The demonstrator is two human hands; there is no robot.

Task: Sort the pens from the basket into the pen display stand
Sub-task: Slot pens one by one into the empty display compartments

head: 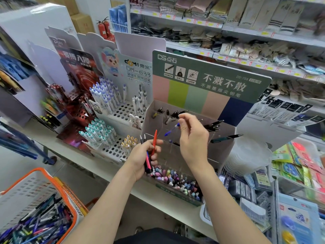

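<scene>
Pens [148, 160] gripped in left hand [139, 160]; right hand [191, 138] pinches a blue pen [171, 131], probably needing a slot in the stand [223, 148] just beyond.

Middle tier of the pen display stand [223, 148] is lying open below the right hand [192, 138] pinching a blue pen [171, 131]. Black pens [213, 126] are jutting across the back rows; left hand [143, 156] gripping its pen bundle [148, 161] is blocking front-left.

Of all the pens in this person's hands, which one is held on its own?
The blue pen, pinched alone by the right hand at the green display stand. The red pen and the others are bunched in the left hand.
</scene>
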